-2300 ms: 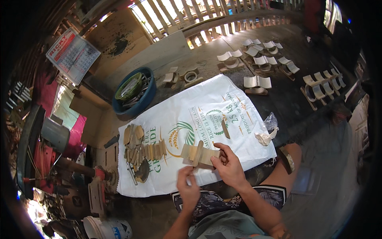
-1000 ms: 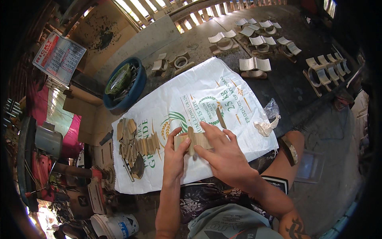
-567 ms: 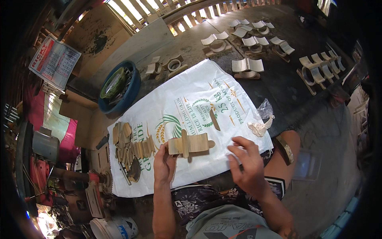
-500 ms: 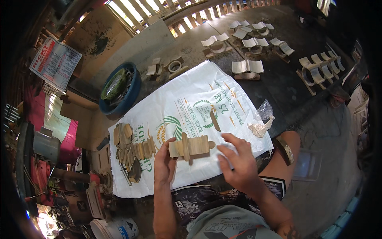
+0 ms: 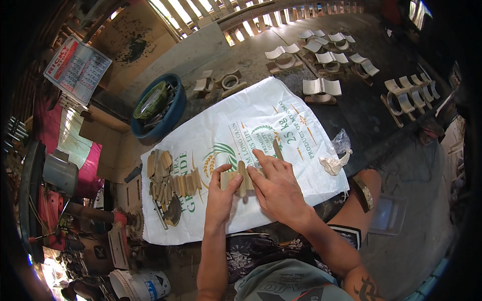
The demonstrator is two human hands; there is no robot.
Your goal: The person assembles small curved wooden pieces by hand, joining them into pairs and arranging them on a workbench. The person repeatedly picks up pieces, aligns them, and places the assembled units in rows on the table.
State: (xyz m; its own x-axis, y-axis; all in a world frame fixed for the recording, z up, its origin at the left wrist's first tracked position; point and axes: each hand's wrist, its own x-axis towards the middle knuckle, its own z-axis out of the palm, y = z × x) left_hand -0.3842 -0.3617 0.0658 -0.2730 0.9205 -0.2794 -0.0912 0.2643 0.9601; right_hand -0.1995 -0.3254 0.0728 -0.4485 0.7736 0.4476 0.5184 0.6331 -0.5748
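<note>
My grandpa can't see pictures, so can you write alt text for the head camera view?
A person's left hand and right hand touch a wooden piece over a printed white sack. A pile of wood bits lies on the sack's left side; farther away are a blue basin and several pale, curved pieces.

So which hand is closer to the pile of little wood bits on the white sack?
Left. The left hand is just right of the pile of little wood bits; the right hand is farther right, over the wooden piece's right side.
</note>
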